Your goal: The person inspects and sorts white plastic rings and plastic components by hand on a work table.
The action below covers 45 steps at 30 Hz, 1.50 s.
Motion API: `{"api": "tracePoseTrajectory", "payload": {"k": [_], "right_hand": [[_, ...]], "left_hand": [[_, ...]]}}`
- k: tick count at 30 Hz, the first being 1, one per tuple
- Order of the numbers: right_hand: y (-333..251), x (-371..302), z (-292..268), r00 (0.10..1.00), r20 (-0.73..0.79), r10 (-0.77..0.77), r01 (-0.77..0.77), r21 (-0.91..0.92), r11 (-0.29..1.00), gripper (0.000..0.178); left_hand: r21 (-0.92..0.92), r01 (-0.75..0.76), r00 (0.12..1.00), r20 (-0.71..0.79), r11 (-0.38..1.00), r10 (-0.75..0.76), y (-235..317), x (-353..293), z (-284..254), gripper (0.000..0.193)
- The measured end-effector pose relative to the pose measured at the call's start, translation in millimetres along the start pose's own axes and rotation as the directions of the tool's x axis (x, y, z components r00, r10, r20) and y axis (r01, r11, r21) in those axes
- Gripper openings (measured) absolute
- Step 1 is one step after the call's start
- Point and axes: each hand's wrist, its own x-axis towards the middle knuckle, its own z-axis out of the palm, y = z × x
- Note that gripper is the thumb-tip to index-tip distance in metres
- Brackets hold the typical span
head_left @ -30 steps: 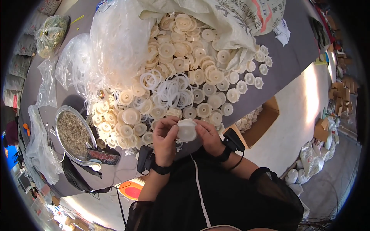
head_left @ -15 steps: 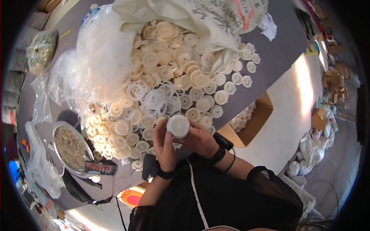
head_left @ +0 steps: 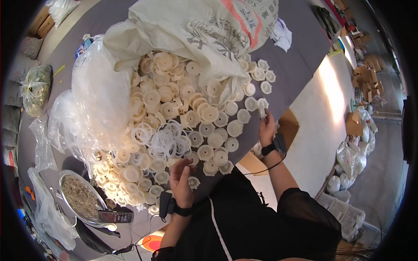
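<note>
My left hand [head_left: 181,185] hovers at the near edge of the heap of round cream plastic caps [head_left: 152,99], fingers apart and holding nothing. Out to the right, my right hand [head_left: 267,129] reaches to the table's edge. Its fingertips close on a whitish round plastic cap [head_left: 262,105], which looks tilted; part of the grip is hidden. Translucent white rings [head_left: 167,140] lie in a loose pile on the caps, beyond my left hand. More pale caps [head_left: 215,140] are spread between my two hands.
A woven sack [head_left: 191,35] and a clear plastic bag [head_left: 98,95] border the heap. At left stand a metal bowl [head_left: 65,176] of brownish grains and a dark phone-like device [head_left: 115,216]. A cardboard box [head_left: 289,123] sits below the table's right edge.
My hands have parted. The white cap they held together is gone from between them. My right hand has moved far right to a cap at the table's edge; my left hand has opened.
</note>
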Motion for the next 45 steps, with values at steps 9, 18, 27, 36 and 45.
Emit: {"api": "tracePoseTrajectory", "payload": {"k": [9,18,27,36,45], "right_hand": [[-34.3,41.1,72.2,0.776,0.383,-0.502,0.631,-0.491,0.601,0.044],[51.5,93.1,111.1,0.762,0.573,-0.301,0.351,0.025,0.936,0.031],[7.9,68.7,89.1,0.952,0.286,0.106,-0.111,0.003,0.994,0.040],[-78.3,-60.0,55.6,0.970,0.245,-0.015,-0.050,0.260,0.964,0.041],[-128.1,-134.5,53.0,0.854,0.516,0.075,-0.269,0.313,0.911,0.041]], "left_hand": [[-0.028,-0.092,0.975,-0.208,0.995,0.084,22.8,0.9,-50.2,0.017],[0.259,-0.348,0.876,-0.254,0.901,0.411,25.7,-8.0,-81.5,0.019],[0.993,-0.032,0.950,-0.006,0.115,0.312,39.2,37.0,-143.0,0.039],[0.978,-0.031,0.805,-0.098,0.206,0.585,33.0,65.8,-129.1,0.046],[0.956,-0.270,0.772,0.145,0.113,0.619,30.9,49.8,-151.4,0.019]]}}
